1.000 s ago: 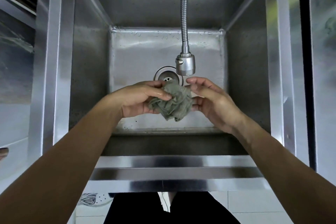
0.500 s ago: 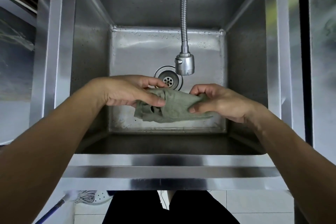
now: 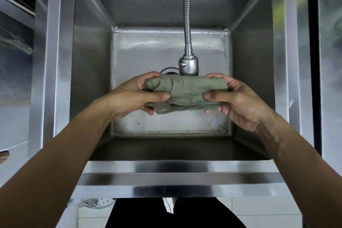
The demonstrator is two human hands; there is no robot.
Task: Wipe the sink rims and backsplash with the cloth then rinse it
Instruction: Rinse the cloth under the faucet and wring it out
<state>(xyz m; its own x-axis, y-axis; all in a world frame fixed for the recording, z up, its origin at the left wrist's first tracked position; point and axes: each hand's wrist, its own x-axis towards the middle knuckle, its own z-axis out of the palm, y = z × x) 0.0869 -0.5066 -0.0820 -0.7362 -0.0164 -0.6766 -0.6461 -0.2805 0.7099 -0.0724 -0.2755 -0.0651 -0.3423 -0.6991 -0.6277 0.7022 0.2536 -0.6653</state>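
Observation:
A grey-green cloth is stretched into a folded band over the steel sink basin, just below the faucet head. My left hand grips its left end, thumb on top. My right hand pinches its right end, and looks wet. No water is visibly running from the faucet. The cloth hides most of the drain.
A flexible metal faucet hose hangs down the middle from the back rim. The front rim lies near my body, with side rims left and right. Droplets dot the basin floor. A mop head lies on the tiled floor below.
The cloth went from a bunched wad to a band pulled out between my hands. Both hands moved apart and up, closer under the faucet head.

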